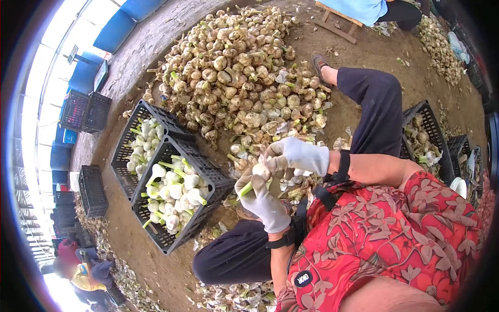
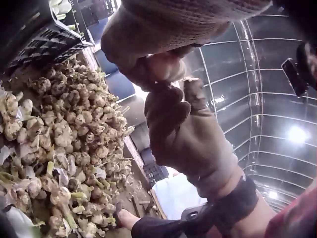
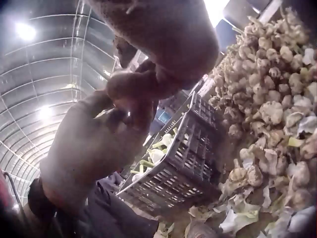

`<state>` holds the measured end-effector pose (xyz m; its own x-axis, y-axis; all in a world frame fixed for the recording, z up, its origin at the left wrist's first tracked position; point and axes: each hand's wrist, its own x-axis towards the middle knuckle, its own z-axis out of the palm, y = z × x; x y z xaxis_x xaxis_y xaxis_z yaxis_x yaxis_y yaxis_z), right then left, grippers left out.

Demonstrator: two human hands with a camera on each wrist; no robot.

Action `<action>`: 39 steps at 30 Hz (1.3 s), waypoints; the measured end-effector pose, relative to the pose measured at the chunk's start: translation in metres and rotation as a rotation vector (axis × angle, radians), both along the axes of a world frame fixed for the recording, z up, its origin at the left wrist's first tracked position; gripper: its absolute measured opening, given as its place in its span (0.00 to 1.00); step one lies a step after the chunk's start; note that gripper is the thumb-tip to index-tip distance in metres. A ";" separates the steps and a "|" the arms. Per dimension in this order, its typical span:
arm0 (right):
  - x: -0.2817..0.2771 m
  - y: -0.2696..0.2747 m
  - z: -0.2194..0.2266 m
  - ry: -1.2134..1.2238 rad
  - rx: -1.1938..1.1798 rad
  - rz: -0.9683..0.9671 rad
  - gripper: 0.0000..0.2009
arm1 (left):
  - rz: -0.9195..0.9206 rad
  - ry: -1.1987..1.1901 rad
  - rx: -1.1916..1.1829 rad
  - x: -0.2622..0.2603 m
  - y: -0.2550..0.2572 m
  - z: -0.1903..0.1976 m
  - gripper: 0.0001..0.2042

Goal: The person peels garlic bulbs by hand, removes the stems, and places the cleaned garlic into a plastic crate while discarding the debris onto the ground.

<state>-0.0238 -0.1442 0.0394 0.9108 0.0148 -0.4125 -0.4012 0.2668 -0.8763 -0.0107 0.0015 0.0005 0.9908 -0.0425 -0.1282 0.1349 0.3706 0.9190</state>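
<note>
Knit-gloved L fingers (image 1: pixel 260 189) & R fingers (image 1: pixel 275 151) pinch roundish garlic bulb (image 1: pixel 261 171) w/ stiff green stem (image 1: pixel 245 190)

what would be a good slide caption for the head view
Pale-gloved left hand and right hand hold a round white garlic bulb near black plastic crates and a brownish heap of garlic.

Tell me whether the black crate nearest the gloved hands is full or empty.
Mostly full: white garlic bulbs pile inside the black crate, visible over its rim in the right wrist view too.
</note>
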 end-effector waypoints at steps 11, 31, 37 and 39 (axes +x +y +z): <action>-0.003 -0.013 -0.006 0.082 0.087 0.080 0.20 | -0.035 -0.010 0.049 -0.004 0.004 0.012 0.06; 0.001 0.004 -0.030 -0.232 -1.074 -0.065 0.11 | 0.038 -0.372 0.363 -0.007 -0.003 0.005 0.09; 0.004 -0.024 -0.045 -0.260 -0.481 -0.039 0.16 | 0.008 -0.285 0.225 -0.007 -0.001 0.014 0.08; -0.002 -0.021 -0.021 -0.228 -0.315 0.066 0.17 | -0.001 -0.381 0.336 -0.001 0.002 0.006 0.08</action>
<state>-0.0262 -0.1650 0.0181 0.9810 -0.0181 -0.1932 -0.1938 -0.0493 -0.9798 -0.0115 0.0037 0.0067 0.9699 -0.0622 0.2354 -0.2329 0.0456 0.9714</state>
